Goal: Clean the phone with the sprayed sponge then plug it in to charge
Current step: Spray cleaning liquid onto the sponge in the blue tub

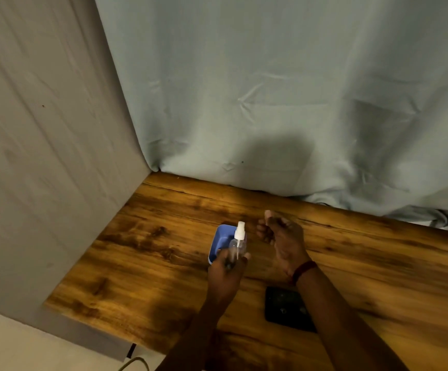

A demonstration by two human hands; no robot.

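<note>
Grip the small clear spray bottle (237,246) firmly round its lower body, as now in the left hand (225,275), fingers and thumb curled about it, and hold it upright just above the near edge of the blue dish (218,243). Free a forefinger for the white pump head (240,229), with no finger visibly on it yet. Find the sponge first: not to be seen here, perhaps hidden in the dish behind the bottle, perhaps elsewhere; cannot tell. Use the right hand (281,238), hovering just beside the bottle with thumb up, fingers loosely curled and nothing visible in them, to fetch the sponge and present it close in front of the nozzle. Aim away from the black phone (284,309), lying flat on the wooden table (142,253) nearer the body and partly under the right forearm, so as to wet the sponge only. Give short presses, probably one or two; dampen, never soak. Leave the probable cable (134,362) at the lower left edge for the charging step.
</note>
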